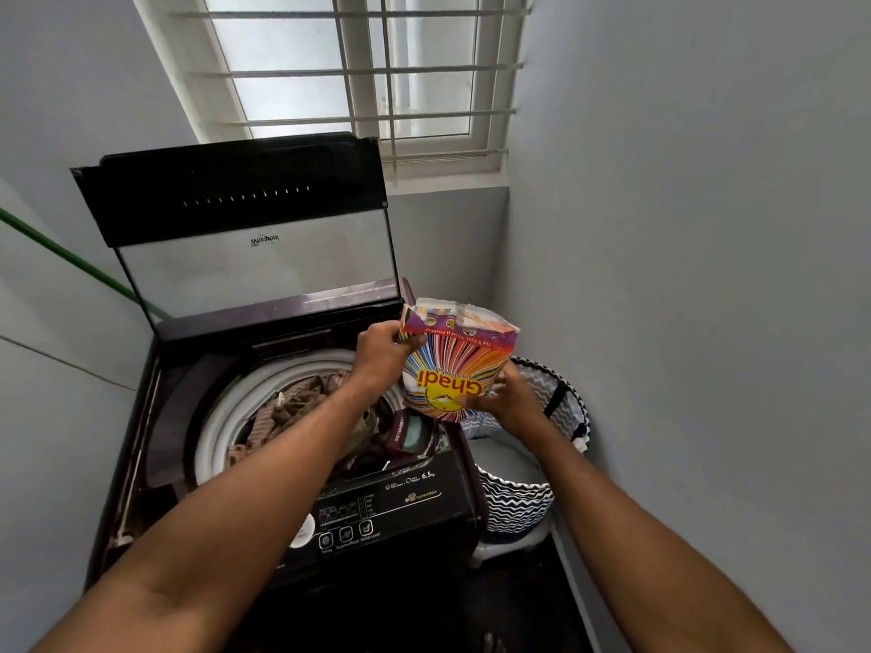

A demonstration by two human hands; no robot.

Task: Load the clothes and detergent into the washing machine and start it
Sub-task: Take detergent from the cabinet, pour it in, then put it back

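**Head view: detergent packet held over open washer**

Detergent packet [455, 365], torn open, gripped by left hand [382, 353] and right hand [511, 402]. Washing machine [405, 506], lid [245, 228] raised; clothes [301, 402] in drum. Patterned laundry basket [523, 501] beside. Barred window [358, 73] behind.

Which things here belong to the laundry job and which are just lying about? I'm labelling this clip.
Part of the job:
- dark top-loading washing machine, lid up
- brown clothes in its white-rimmed drum
- colourful torn-open detergent packet, held by left hand and right hand
- black-and-white zigzag laundry basket

Just there:
- barred white window
- green pipe on the wall
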